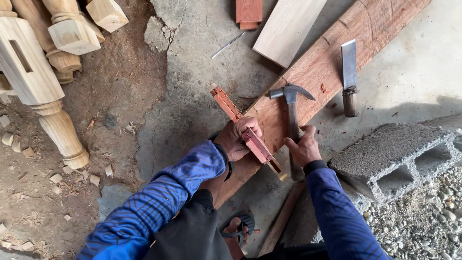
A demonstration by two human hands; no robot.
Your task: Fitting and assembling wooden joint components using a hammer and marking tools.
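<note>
A: On the cracked concrete floor, what lies biggest?

B: A long reddish plank, running from the upper right down toward the person's knees. Right of it sits a grey hollow concrete block beside gravel. At the far left, pale turned wooden legs lie on dirt among chips.

A: And on the plank?

B: A claw hammer lies with its head up-frame and handle toward the person. A wide chisel rests across the plank's right edge, blade upward.

A: The hands?

B: The left hand is closed around a slim red wooden marking gauge, gripping its middle and pressing it across the plank's left edge; one end juts over the floor, the other onto the plank. The right hand lies on the hammer handle, fingers partly curled over it; I can't tell whether it grips firmly.
</note>
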